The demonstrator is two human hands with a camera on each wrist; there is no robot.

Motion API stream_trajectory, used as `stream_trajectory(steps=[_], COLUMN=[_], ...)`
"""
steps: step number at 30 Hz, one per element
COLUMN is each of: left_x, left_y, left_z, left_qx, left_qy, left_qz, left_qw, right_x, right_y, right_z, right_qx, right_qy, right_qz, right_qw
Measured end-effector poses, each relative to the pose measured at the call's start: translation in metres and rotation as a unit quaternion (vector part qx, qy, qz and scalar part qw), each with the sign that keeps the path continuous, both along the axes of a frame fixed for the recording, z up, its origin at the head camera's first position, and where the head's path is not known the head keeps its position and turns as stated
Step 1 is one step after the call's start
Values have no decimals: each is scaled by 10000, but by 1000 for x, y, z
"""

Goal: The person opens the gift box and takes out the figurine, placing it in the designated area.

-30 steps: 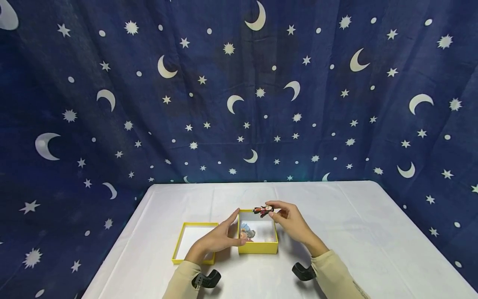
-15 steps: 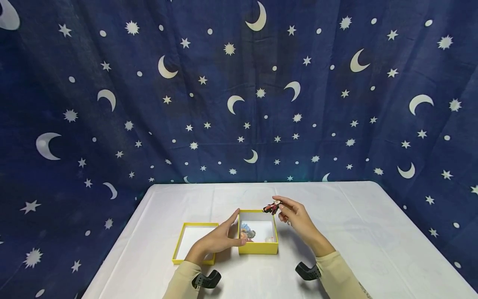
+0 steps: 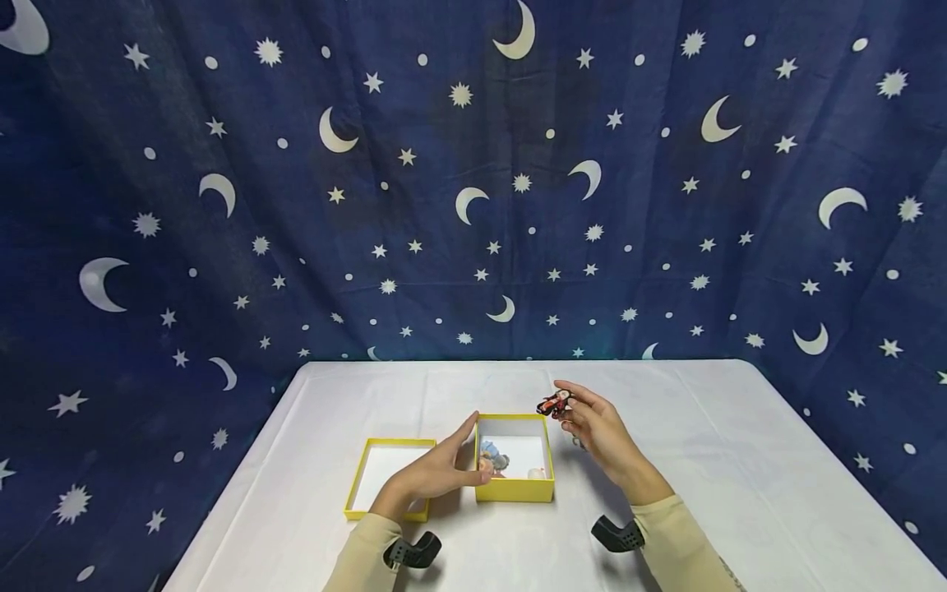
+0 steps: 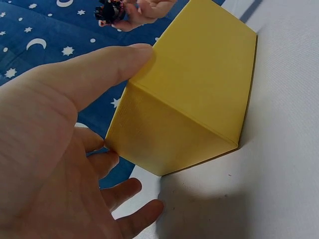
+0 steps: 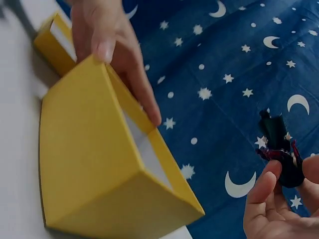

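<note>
In the head view, my right hand [image 3: 602, 432] pinches a small figurine [image 3: 555, 403] in black and red between thumb and fingers. It is held just beyond the box's back right corner; the right wrist view has the same dark figurine [image 5: 276, 142] at its lower right. My left hand [image 3: 436, 474] rests along the left side of a yellow box [image 3: 515, 491], thumb at the front rim and fingers extended towards the back. In the left wrist view, the thumb [image 4: 112, 62] touches the box's edge. Inside the box lie a blue-and-grey figure [image 3: 494, 455] and a small whitish thing [image 3: 536, 474].
A shallow yellow lid [image 3: 358, 481], white inside, lies left of the box, partly behind my left forearm. White cloth covers the table [image 3: 703, 460]. A dark blue curtain [image 3: 414, 205] with moons and stars hangs behind it.
My right hand has moved right and slightly away from me, taking the figurine from above the box to beyond its back right corner. My left hand stays at the box.
</note>
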State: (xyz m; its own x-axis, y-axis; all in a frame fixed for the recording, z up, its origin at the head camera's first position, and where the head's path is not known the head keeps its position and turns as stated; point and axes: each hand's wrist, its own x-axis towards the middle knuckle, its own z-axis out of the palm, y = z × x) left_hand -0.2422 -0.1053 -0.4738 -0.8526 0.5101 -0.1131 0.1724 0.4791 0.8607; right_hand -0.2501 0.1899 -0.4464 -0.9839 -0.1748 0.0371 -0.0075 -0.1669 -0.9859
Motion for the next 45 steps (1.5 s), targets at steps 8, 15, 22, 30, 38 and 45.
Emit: stream_trajectory(steps=[8, 15, 22, 30, 38, 45], left_x=[-1, 1, 0, 0, -1, -2], left_y=[2, 1, 1, 1, 1, 2], left_z=[1, 1, 1, 0, 0, 0], left_qx=[5, -98, -136, -118, -62, -81], left_qy=[-1, -67, 14, 57, -26, -38], left_qz=[-24, 27, -17, -68, -59, -42], left_qw=[10000, 9999, 9999, 9999, 10000, 10000], right_x=[2, 4, 2, 1, -1, -4], right_y=[0, 1, 8, 19, 30, 42], right_z=[7, 7, 7, 8, 5, 5], right_qx=[-1015, 113, 180, 258, 568, 846], right_qy=[-432, -64, 159, 272, 339, 526], right_qz=[-42, -558, -851, -911, -928, -861], right_qw=[9939, 9984, 9961, 9951, 9935, 9913])
